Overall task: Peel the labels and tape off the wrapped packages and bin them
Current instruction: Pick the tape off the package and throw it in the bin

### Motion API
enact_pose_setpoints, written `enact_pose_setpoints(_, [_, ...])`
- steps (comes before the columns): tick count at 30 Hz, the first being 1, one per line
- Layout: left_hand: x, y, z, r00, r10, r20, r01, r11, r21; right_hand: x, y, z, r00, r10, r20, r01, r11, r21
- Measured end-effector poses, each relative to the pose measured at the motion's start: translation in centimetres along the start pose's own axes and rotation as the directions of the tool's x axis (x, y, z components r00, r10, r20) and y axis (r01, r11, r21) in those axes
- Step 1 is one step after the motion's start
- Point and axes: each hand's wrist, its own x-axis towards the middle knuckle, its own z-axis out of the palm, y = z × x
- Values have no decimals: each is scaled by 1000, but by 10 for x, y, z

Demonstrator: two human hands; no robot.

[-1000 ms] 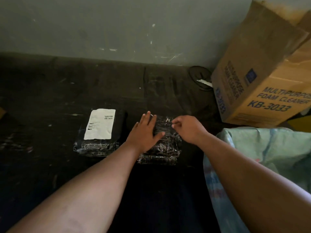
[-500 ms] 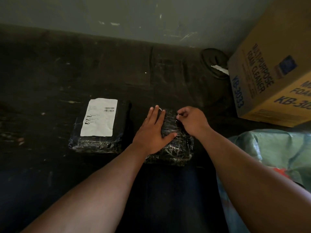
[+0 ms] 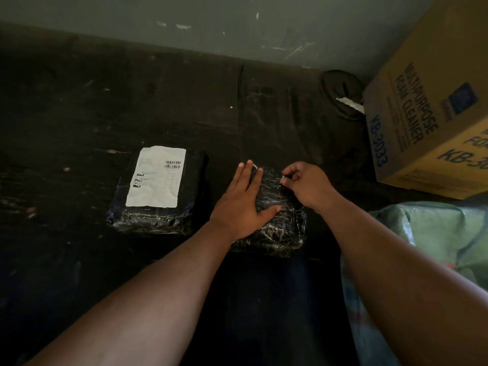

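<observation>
The near package (image 3: 277, 220), wrapped in crinkled black film, is lying on the dark floor (image 3: 79, 101) near centre. The left hand (image 3: 244, 204) is pressing flat on it, fingers spread and grasping nothing. The right hand (image 3: 306, 187) is pinching a small pale bit of tape (image 3: 284, 178) at the far edge. Peeling low and slowly should be keeping the strip whole. A labelled package (image 3: 158, 191) is lying to the left, a cardboard box (image 3: 433, 107) far right, a green sack (image 3: 435, 233) near right, against a scuffed wall (image 3: 211, 19).
</observation>
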Motion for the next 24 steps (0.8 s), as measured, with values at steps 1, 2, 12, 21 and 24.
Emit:
enact_pose_setpoints(1, [0,0,0,1000,-1,1,1,1000,0,0,-1,0,1000,-4,7,4,1000,-18])
enact_pose_setpoints(2, [0,0,0,1000,-1,2,1,1000,-2,0,-2,0,1000,-9,13,9,999,-35])
enact_pose_setpoints(12, [0,0,-1,1000,-3,2,3,1000,-11,0,1,0,1000,-29,7,30,998,-46])
enact_pose_setpoints(21, [-1,2,-3,1000,-7,5,7,1000,-17,3,-2,-3,998,-42,41,46,994,-97])
enact_pose_setpoints(24, [-1,2,-2,1000,-7,8,7,1000,-19,4,-3,-2,998,-29,50,34,993,-116])
